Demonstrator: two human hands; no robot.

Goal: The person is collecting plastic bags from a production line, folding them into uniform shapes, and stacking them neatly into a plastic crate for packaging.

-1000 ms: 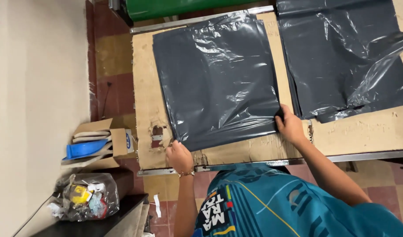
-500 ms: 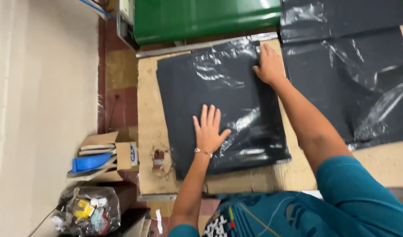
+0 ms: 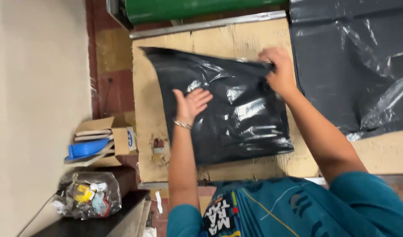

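A dark grey plastic bag (image 3: 236,118) lies on the cardboard-covered table (image 3: 159,79) in front of me. My right hand (image 3: 278,70) pinches the bag's far right corner and lifts its top edge off the board. My left hand (image 3: 190,105) hovers open, palm up, over the middle of the bag, fingers spread, a bracelet on the wrist.
Another dark plastic sheet (image 3: 355,70) lies to the right on the table. A green roll (image 3: 197,8) runs along the far edge behind a metal rail. Left of the table are an open cardboard box with a blue tool (image 3: 98,142) and a clear bag of scraps (image 3: 89,199).
My right hand went from pressing flat on the bag's far corner to gripping and raising it. My left hand lifted off the bag and turned palm up.
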